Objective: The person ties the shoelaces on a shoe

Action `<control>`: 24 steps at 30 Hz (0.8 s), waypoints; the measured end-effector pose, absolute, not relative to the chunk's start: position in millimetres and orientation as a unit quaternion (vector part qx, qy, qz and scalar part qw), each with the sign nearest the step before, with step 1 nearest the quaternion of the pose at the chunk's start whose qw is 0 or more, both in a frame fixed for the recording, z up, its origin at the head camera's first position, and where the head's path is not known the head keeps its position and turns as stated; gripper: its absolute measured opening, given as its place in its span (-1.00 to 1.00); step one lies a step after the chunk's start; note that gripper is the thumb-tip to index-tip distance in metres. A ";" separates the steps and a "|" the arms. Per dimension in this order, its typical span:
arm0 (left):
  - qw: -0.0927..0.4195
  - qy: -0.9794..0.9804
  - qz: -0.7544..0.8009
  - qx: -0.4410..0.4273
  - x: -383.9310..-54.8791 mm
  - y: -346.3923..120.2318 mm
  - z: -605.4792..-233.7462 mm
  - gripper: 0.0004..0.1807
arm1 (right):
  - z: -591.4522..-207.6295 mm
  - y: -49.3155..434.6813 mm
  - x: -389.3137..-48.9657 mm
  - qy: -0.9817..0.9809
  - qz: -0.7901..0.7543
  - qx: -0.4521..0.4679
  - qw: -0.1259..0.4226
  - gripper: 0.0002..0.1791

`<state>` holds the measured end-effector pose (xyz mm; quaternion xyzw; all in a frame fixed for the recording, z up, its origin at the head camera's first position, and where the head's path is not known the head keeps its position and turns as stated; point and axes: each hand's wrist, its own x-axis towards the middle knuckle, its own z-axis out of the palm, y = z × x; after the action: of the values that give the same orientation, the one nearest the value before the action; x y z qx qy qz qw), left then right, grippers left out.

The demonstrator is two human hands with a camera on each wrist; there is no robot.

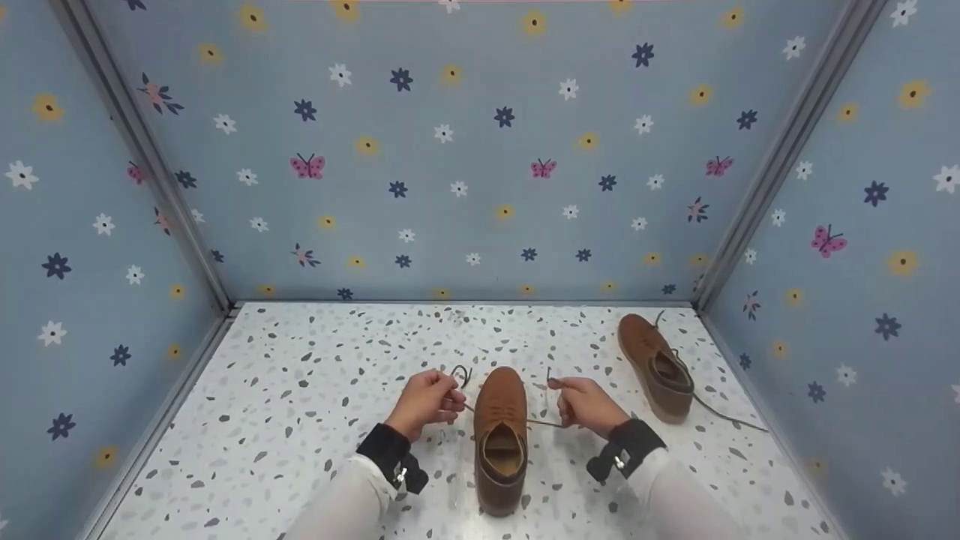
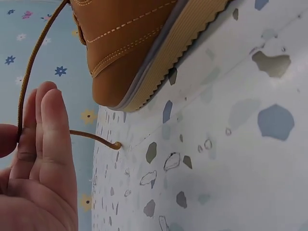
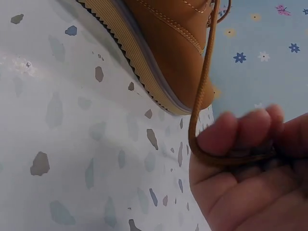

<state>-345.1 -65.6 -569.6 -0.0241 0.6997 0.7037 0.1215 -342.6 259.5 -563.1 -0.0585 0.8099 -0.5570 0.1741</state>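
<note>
The left hand (image 1: 433, 405) pinches the left lace (image 2: 31, 62) between thumb and fingers, the other fingers fairly straight and its tail hanging free beyond. The right hand (image 1: 592, 407) has its fingers curled around the right lace (image 3: 204, 82). Between them, the brown lace-up shoe (image 1: 501, 390) stands upright on the speckled surface (image 1: 337, 360), toe pointing away from the person.

The step looks like drawing both laces outward; doing it well probably means matching tension and free length, pulling low so the shoe stays flat, and keeping the laces untwisted. To the right, well apart, stands the matching shoe (image 1: 645, 379), its own lace (image 1: 727, 416) trailing; best left undisturbed.
</note>
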 end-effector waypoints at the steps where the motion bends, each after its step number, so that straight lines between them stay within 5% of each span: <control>1: 0.120 0.710 0.694 -0.024 -345.3 -66.4 -569.3 -0.76 | -561.7 260.2 -342.6 0.812 -0.553 -0.062 0.175 -0.47; 11: 0.129 0.781 0.610 -0.004 -343.1 -70.0 -565.5 -0.71 | -549.5 260.9 -342.1 0.901 -0.396 -0.078 0.157 -0.81; 24: 0.115 0.809 0.576 -0.001 -338.2 -67.5 -561.8 -0.82 | -533.6 264.3 -349.1 0.947 -0.296 -0.088 0.090 -0.63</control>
<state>-338.2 -67.5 -561.8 -0.0009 0.8092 0.5763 0.1145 -349.1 264.3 -533.6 -0.0875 0.9469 -0.2960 0.0902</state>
